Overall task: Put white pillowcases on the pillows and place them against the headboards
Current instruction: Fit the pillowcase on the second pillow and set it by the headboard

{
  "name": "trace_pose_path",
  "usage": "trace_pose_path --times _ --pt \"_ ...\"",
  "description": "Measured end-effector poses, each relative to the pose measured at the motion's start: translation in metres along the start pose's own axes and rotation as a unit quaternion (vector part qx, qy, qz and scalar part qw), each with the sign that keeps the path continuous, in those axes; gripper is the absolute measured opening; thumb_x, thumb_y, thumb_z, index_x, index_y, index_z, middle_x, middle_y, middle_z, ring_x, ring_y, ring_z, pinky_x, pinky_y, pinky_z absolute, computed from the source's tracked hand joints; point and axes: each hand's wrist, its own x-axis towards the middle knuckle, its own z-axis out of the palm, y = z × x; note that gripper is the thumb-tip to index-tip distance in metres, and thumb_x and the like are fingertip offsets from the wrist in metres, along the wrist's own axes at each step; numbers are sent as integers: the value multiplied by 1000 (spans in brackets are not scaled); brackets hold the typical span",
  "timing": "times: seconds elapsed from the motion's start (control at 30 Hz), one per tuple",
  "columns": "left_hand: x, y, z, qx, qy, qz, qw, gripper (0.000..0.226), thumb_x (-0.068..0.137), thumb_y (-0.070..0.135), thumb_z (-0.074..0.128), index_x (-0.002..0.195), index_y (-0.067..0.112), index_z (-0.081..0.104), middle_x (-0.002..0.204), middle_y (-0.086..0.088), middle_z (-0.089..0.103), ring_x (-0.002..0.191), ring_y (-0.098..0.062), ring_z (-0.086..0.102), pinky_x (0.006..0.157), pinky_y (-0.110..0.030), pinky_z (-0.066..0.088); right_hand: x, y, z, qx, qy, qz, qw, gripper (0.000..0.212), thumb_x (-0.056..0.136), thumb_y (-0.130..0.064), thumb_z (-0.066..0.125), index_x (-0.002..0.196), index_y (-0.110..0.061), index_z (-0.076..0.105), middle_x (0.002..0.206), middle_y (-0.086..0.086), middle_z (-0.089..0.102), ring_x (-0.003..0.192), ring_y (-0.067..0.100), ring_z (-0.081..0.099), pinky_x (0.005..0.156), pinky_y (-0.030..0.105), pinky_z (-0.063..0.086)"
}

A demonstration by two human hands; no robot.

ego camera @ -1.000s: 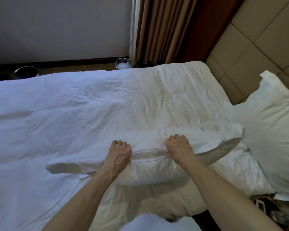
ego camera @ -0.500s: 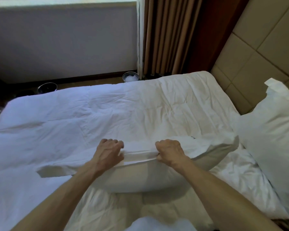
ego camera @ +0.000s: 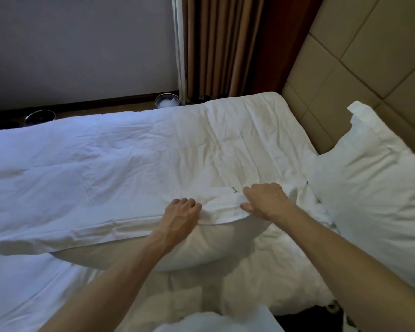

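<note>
Your left grip [ego camera: 180, 218] and right grip [ego camera: 266, 200] both clutch the pillowcase [ego camera: 94, 233] hem on one pillow [ego camera: 213, 244], held over the bed [ego camera: 58, 164], well apart from the headboard [ego camera: 333, 75]. A second pillow [ego camera: 374, 192] leans against the headboard. Open room runs along the bed away from the headboard; two bins [ego camera: 167, 101] stand beyond its far edge.

Hotel bedroom — white bed [ego camera: 106, 164], padded headboard [ego camera: 345, 68]
</note>
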Motion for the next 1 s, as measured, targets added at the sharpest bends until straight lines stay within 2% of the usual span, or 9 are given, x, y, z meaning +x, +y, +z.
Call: trace_pose_path --times 0.07,0.17,0.3,0.37,0.43,0.53,0.63,0.8,1.0 --pt "5 4 4 -5 13 0 1000 17 72 12 72 77 17 57 69 0 55 58 -23 52 57 -33 40 -9 29 -6 18 -45 3 999 40 92 -59 48 104 -21 53 101 2 59 85 24 57 74 37 47" --pt "17 13 2 -9 34 -1 999 18 68 9 74 73 17 59 65 1 55 55 -22 53 55 -32 42 -22 59 -12 4 -52 -17 999 37 88 -60 53 89 -24 50 85 -4 53 75 20 52 67 34 42" --pt "39 25 -12 -46 23 -6 999 15 84 26 63 70 21 63 64 4 60 56 -19 59 60 -30 49 -24 71 -9 -29 -44 -42 998 29 84 -46 62 97 -24 47 92 -1 53 77 20 51 65 33 37" --pt "50 39 -21 -88 0 -37 995 37 91 46 42 81 22 69 75 5 68 66 -17 65 63 -29 50 -21 72 -4 22 -50 -31 998 43 84 -41 62 118 -22 42 100 2 60 79 24 57 66 34 38" --pt "59 55 -30 -163 -22 -81 983 46 88 63 44 98 29 72 90 10 73 79 -12 68 66 -26 47 -17 71 -2 70 -58 -23 996 54 84 -36 61 131 -23 37 101 3 63 83 24 58 66 33 37" --pt "71 73 -39 -189 -48 -89 977 58 77 76 54 116 35 67 105 14 71 94 -9 66 72 -25 47 -9 67 0 80 -46 -33 995 30 81 -34 61 108 -24 51 97 -1 61 84 22 54 71 32 34" --pt "80 84 -39 -149 -66 -68 984 65 73 80 56 122 38 62 111 12 68 97 -10 64 74 -26 48 -8 69 -1 78 -9 -38 996 20 78 -37 64 82 -24 49 75 -6 54 76 23 53 68 32 33" --pt "87 93 -32 -160 -69 -105 979 67 75 81 51 125 37 60 111 10 70 98 -13 65 78 -30 50 -19 91 1 -4 104 -84 991 18 74 -23 69 78 -17 52 68 0 54 67 24 50 85 34 45" --pt "97 91 -30 -196 -120 -131 964 76 75 86 42 132 36 53 124 7 66 110 -20 63 86 -34 48 -54 118 23 -55 214 -102 970 27 73 4 67 80 -14 49 71 5 52 61 25 50 65 36 48"
